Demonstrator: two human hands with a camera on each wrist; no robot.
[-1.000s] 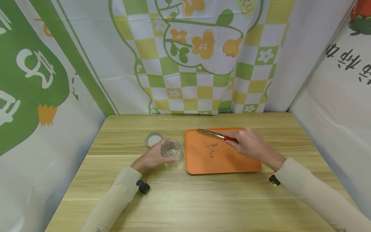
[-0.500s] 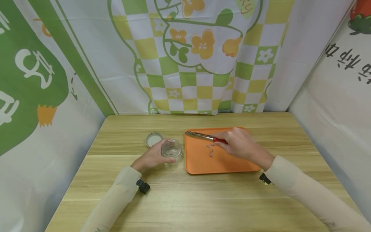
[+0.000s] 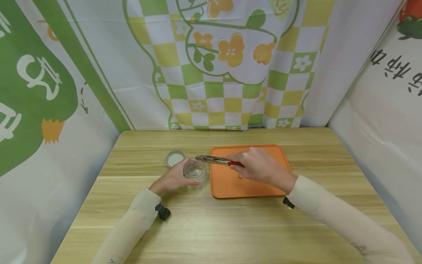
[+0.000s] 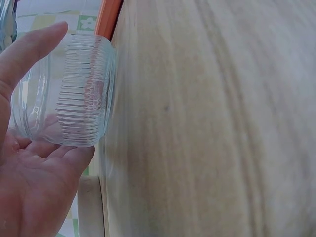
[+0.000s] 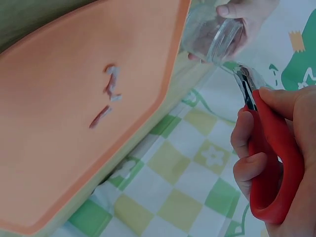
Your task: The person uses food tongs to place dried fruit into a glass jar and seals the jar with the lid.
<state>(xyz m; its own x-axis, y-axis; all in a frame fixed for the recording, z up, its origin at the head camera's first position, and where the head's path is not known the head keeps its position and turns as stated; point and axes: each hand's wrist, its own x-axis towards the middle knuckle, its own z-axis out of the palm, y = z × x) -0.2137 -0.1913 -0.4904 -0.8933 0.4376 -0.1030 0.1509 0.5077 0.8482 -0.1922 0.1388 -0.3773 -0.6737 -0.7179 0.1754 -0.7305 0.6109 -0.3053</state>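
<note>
My left hand holds a ribbed clear glass jar on the table, thumb on one side and fingers on the other. In my right hand are metal tongs with red handles. Their tips reach over the far side of the jar's mouth in the head view. Whether anything sits between the tips is too small to tell. On the orange tray lie several small pinkish-grey strips, mostly hidden behind my right hand in the head view.
A round jar lid lies on the wooden table, behind my left hand. The tray stands just right of the jar. A patterned curtain hangs at the table's far edge, and printed sheets flank both sides.
My right hand has carried the tongs leftward from over the tray until their tips are above the jar. My left hand and the jar have stayed put.
</note>
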